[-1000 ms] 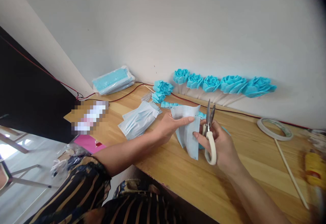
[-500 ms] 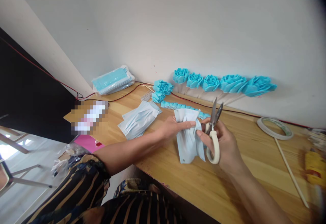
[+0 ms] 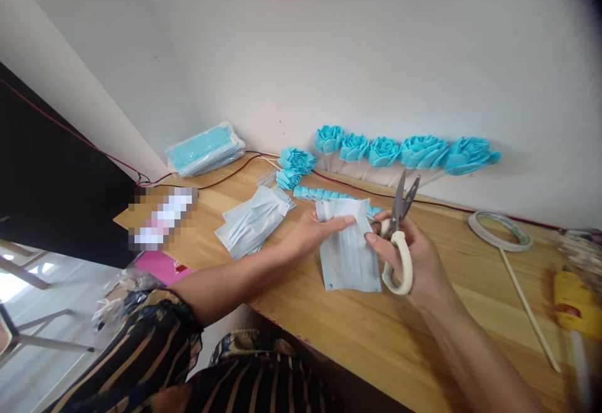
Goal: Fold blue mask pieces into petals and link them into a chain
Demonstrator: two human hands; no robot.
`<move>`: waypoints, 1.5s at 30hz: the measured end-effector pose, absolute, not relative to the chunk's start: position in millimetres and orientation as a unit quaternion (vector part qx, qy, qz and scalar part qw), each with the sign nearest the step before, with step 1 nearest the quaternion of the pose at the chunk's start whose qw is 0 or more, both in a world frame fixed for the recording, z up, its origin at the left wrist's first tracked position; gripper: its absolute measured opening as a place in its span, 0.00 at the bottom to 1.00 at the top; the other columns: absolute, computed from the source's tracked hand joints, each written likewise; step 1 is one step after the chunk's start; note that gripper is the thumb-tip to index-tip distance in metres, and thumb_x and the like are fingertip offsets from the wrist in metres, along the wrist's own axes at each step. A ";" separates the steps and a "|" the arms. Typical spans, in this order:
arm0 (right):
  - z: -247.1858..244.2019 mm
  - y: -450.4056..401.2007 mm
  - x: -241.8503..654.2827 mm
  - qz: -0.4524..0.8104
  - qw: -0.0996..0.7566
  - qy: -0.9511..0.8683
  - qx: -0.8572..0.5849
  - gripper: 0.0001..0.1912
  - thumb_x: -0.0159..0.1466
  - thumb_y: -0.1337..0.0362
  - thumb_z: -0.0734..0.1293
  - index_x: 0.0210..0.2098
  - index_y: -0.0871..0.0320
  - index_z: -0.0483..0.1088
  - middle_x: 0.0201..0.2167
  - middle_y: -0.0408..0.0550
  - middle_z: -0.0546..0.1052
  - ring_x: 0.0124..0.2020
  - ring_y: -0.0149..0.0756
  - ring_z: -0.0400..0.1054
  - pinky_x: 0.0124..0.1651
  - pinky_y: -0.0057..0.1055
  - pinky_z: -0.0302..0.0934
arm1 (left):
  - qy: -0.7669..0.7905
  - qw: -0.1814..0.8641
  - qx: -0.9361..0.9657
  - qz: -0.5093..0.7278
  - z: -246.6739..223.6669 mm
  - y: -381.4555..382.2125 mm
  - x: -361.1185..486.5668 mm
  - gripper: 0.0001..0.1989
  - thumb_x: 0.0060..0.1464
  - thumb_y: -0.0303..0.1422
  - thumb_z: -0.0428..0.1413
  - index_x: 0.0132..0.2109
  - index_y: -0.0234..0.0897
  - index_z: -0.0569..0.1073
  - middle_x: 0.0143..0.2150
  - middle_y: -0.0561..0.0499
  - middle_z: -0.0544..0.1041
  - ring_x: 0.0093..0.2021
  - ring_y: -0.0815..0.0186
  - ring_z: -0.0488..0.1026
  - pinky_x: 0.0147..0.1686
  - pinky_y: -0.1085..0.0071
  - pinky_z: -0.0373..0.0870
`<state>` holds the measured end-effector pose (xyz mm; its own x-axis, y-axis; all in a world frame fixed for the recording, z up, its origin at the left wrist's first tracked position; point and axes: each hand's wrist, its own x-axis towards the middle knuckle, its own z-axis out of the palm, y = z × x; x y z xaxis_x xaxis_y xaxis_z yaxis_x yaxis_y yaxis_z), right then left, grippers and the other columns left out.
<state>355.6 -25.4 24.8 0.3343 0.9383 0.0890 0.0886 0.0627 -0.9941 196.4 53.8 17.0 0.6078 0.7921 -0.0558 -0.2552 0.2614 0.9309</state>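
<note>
My left hand (image 3: 317,232) grips a pale face-mask piece (image 3: 350,259) by its upper left, thumb lying across the front. The piece hangs nearly flat above the wooden table. In my right hand (image 3: 416,253) are scissors (image 3: 397,237) with cream handles, blades slightly parted and pointing up. The right thumb is close to the mask's right edge; whether it touches is unclear. Behind the piece runs a row of folded blue squares (image 3: 324,193), partly hidden. To the left lies a stack of pale mask pieces (image 3: 256,222).
Several blue fabric flowers (image 3: 383,151) on stems lean along the wall. A bag of blue masks (image 3: 207,148) rests at the back left. On the right are a tape roll (image 3: 501,231), a thin stick (image 3: 529,309) and a yellow glue gun (image 3: 571,300). A cable (image 3: 426,205) runs along the back.
The mask piece has gone from crumpled to flatter. My right hand has shifted slightly away from it, and the scissor blades have parted a little more.
</note>
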 end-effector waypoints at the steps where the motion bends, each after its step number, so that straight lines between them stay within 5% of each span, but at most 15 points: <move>1: 25.2 -25.7 355.4 0.364 0.577 -0.447 -0.579 0.20 0.50 0.56 0.76 0.40 0.52 0.69 0.29 0.40 0.71 0.25 0.28 0.63 0.25 0.25 0.58 | 0.274 0.733 0.499 0.374 18.4 55.4 195.3 0.17 0.52 0.41 0.63 0.44 0.32 0.76 0.42 0.45 0.78 0.40 0.64 0.74 0.44 0.65 0.70; 6: 27.8 -28.1 353.0 0.347 0.568 -0.445 -0.599 0.20 0.51 0.55 0.76 0.39 0.51 0.68 0.29 0.40 0.72 0.24 0.29 0.65 0.24 0.26 0.60 | 0.276 0.487 0.636 0.531 27.5 64.0 186.9 0.21 0.57 0.37 0.59 0.57 0.42 0.70 0.52 0.46 0.74 0.51 0.63 0.70 0.49 0.66 0.68; 12: 24.9 -31.6 351.1 0.322 0.548 -0.488 -0.598 0.18 0.52 0.58 0.75 0.40 0.51 0.69 0.30 0.41 0.72 0.29 0.32 0.68 0.28 0.28 0.63 | 0.176 0.260 0.814 0.488 26.4 61.4 185.7 0.10 0.57 0.37 0.60 0.46 0.42 0.79 0.53 0.44 0.75 0.55 0.58 0.70 0.56 0.58 0.63; 16: 23.5 -33.2 351.4 0.294 0.542 -0.518 -0.593 0.16 0.54 0.60 0.74 0.41 0.50 0.70 0.30 0.41 0.72 0.30 0.32 0.68 0.30 0.29 0.63 | 0.208 0.377 0.791 0.434 24.4 61.2 188.8 0.12 0.56 0.41 0.61 0.42 0.38 0.80 0.40 0.46 0.80 0.44 0.62 0.74 0.48 0.65 0.67; 22: 28.0 -33.8 348.9 0.286 0.525 -0.516 -0.614 0.16 0.54 0.58 0.73 0.41 0.50 0.70 0.32 0.43 0.73 0.32 0.35 0.69 0.30 0.30 0.62 | 0.273 0.580 0.695 0.326 27.7 59.3 188.8 0.12 0.51 0.40 0.64 0.34 0.35 0.79 0.36 0.50 0.79 0.38 0.66 0.74 0.40 0.71 0.66; 33: 23.5 -33.6 353.1 0.289 0.500 -0.524 -0.626 0.16 0.54 0.58 0.73 0.41 0.50 0.70 0.33 0.43 0.74 0.33 0.36 0.70 0.34 0.31 0.64 | 0.267 0.546 0.757 0.241 23.2 61.8 189.9 0.13 0.49 0.41 0.64 0.32 0.34 0.77 0.27 0.56 0.74 0.31 0.71 0.67 0.33 0.75 0.59; 45: 33.0 -31.8 350.8 0.297 0.515 -0.507 -0.625 0.16 0.52 0.56 0.74 0.38 0.52 0.70 0.28 0.43 0.72 0.28 0.33 0.68 0.25 0.28 0.61 | 0.257 0.545 0.696 0.390 30.1 67.0 187.5 0.10 0.55 0.38 0.60 0.34 0.34 0.75 0.35 0.50 0.77 0.39 0.68 0.72 0.43 0.72 0.65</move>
